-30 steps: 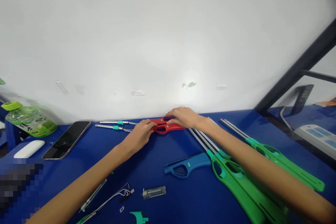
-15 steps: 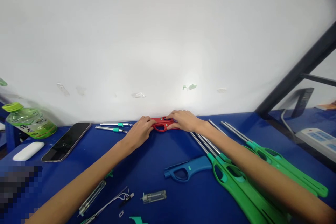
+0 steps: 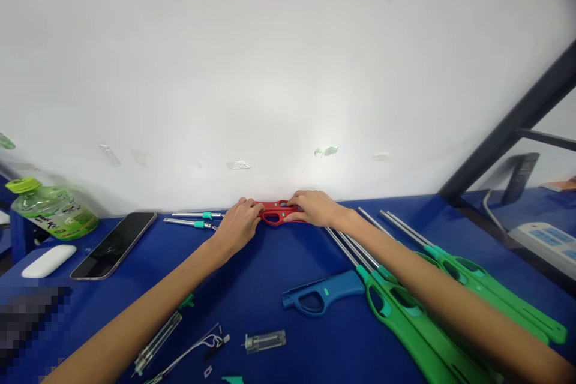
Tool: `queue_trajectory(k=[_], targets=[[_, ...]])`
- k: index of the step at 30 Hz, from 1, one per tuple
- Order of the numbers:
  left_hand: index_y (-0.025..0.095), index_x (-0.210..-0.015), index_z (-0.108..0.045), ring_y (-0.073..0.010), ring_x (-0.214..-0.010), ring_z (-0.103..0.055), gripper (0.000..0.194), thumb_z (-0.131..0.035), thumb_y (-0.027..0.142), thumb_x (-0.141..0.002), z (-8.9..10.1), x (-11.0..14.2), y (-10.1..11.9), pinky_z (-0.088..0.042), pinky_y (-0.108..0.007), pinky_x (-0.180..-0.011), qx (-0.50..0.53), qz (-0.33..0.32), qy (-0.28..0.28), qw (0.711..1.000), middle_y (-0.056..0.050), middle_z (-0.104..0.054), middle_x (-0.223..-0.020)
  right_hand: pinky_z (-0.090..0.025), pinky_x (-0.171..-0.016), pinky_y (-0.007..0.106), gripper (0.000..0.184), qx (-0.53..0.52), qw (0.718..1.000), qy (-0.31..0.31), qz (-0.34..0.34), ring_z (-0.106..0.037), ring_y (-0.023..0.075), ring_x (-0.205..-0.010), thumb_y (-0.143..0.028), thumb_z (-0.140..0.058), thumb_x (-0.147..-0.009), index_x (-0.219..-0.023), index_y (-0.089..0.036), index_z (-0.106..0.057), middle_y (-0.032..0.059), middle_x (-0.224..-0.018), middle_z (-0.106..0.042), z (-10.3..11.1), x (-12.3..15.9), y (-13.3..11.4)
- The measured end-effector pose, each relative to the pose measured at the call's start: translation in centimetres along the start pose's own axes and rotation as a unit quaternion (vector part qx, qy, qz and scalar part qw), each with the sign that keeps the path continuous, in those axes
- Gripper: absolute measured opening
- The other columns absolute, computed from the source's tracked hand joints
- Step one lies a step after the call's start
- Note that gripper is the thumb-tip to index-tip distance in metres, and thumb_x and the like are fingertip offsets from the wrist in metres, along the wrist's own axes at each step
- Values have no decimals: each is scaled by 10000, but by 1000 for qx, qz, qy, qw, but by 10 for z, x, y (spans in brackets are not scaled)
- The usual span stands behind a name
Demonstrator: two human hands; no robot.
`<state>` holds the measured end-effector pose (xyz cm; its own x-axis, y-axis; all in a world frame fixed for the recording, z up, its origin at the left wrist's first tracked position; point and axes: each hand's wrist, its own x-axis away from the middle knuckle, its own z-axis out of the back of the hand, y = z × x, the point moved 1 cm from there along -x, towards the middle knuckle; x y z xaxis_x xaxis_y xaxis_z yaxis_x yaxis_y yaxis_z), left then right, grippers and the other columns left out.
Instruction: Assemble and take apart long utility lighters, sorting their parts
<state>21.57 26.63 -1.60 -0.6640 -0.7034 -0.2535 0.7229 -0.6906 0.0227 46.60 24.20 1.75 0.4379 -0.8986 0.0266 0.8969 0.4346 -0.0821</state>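
Note:
At the back of the blue table, against the wall, lie red lighter handles (image 3: 275, 206) with trigger loops, seemingly two side by side. My left hand (image 3: 239, 223) has its fingers closed over their left end. Over the right end, my right hand (image 3: 315, 209) grips with bent fingers and hides that part. Two metal lighter tubes (image 3: 189, 221) with teal triggers lie just left of my left hand. Nearer me is a blue lighter handle (image 3: 333, 291). Green long-tube lighters (image 3: 407, 312) lie under and beside my right forearm.
A clear fuel tank (image 3: 265, 341), another tank (image 3: 157, 342) and a wired igniter part (image 3: 191, 351) lie in front. On the left are a phone (image 3: 114, 246), a white mouse (image 3: 48, 260) and a bottle (image 3: 58, 213). A power strip (image 3: 546, 243) sits far right.
Both hands stay on the red lighter handles, with only a slight shift of the fingers. The whole view has moved a little.

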Motion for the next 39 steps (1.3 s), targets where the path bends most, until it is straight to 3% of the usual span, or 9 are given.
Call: queue_trajectory(k=[6,10,13,16,19,21,26,33,39], targets=[[184,-1321,-657,-257,-1141,-700,345,-698,380,-1040,8,0,4,-613,-477,-962,-14,9,0,1000,-104,-676,-1339,-608,-965,492,390,2,1000,21,-8,-700,263,-1149,-404,-694,-1039,-1366,-198,-648,108,-1370,-672,16,13,-1],[179,-1277,-671,-253,-1136,-695,304,-701,363,-1037,30,14,16,-604,-480,-970,-11,6,7,1000,-96,-683,-1307,-609,-959,484,359,13,999,31,-34,-706,251,-1123,-404,-680,-1048,-1338,-193,-661,102,-1336,-688,33,48,-5],[183,-1172,-709,-270,-1130,-662,163,-605,199,-1047,53,47,40,-580,-493,-998,12,-24,4,1000,-93,-700,-1172,-607,-909,451,358,9,1000,9,-20,-737,233,-1016,-472,-675,-1045,-1277,-202,-710,85,-1219,-744,38,89,-14],[249,-1156,-725,-274,-1052,-654,237,-523,196,-1043,67,93,77,-598,-456,-942,47,-64,-5,997,-90,-705,-1134,-590,-816,394,399,4,1000,-12,9,-778,275,-998,-540,-767,-962,-1279,-298,-750,63,-1226,-772,29,129,-28],[286,-1223,-702,-306,-1061,-668,252,-566,255,-1012,62,133,108,-616,-462,-891,73,-80,-26,994,-103,-715,-1186,-563,-688,369,526,8,1000,-19,24,-798,277,-893,-538,-876,-855,-1305,-305,-736,55,-1257,-769,12,153,-42],[282,-1186,-707,-306,-1029,-683,233,-587,224,-994,52,147,117,-619,-459,-871,73,-74,-44,994,-96,-728,-1157,-532,-630,358,511,13,999,-15,29,-797,265,-839,-480,-899,-846,-1288,-289,-730,52,-1253,-765,2,159,-48],[259,-1070,-735,-288,-916,-695,231,-568,122,-988,35,147,99,-608,-462,-826,65,-55,-58,995,-62,-731,-1025,-474,-570,333,308,22,999,1,34,-795,237,-811,-348,-828,-941,-1215,-264,-716,29,-1153,-771,-7,153,-56],[231,-1128,-753,-304,-955,-687,265,-507,168,-1054,33,142,54,-569,-488,-869,53,1,-27,998,-83,-724,-1063,-460,-570,320,287,32,999,21,37,-802,240,-823,-357,-746,-1012,-1273,-249,-694,50,-1162,-779,-7,147,-60],[250,-1156,-746,-278,-970,-676,296,-457,229,-1090,28,149,45,-552,-448,-876,69,16,-6,997,-70,-723,-1094,-478,-584,329,270,33,999,26,34,-796,245,-820,-388,-715,-1027,-1259,-251,-695,54,-1146,-781,-7,146,-62]])
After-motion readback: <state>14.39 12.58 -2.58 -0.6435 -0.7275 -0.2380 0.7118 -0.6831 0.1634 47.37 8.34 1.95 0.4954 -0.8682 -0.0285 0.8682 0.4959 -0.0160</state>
